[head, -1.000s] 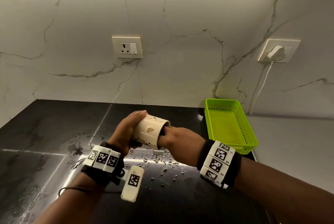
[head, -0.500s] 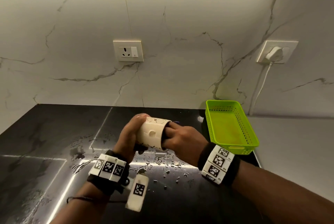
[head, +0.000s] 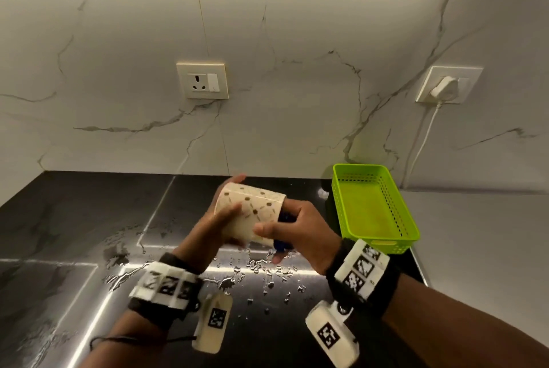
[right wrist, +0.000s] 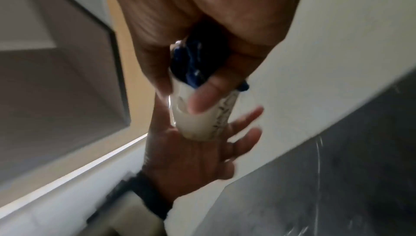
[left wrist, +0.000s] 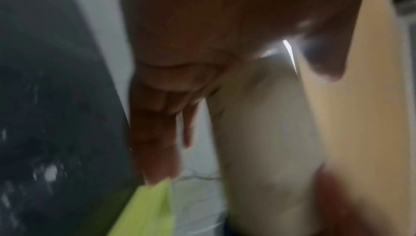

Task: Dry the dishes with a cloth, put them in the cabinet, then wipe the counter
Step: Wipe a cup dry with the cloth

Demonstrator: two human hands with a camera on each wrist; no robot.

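Observation:
A cream cup (head: 252,210) with brown specks lies on its side in the air above the wet black counter (head: 74,219). My left hand (head: 219,219) cups its base, and in the right wrist view the left hand (right wrist: 202,154) has its fingers spread and straight behind the cup (right wrist: 198,122). My right hand (head: 300,234) pushes a blue cloth (head: 282,244) into the cup's mouth, thumb pressed on the outer wall. The cloth (right wrist: 193,61) is bunched under the curled fingers. The left wrist view is blurred; the cup (left wrist: 265,133) fills its middle.
A lime-green plastic basket (head: 383,241) sits on the counter just right of my hands. Water drops (head: 261,272) lie under them. A wall socket (head: 202,81) and a plugged-in charger (head: 444,86) are on the marble backsplash. A pale counter stretches to the right.
The cup has turned so its speckled side faces up. My left hand's grip has loosened to spread fingers, and my right thumb has come onto the cup's outer wall.

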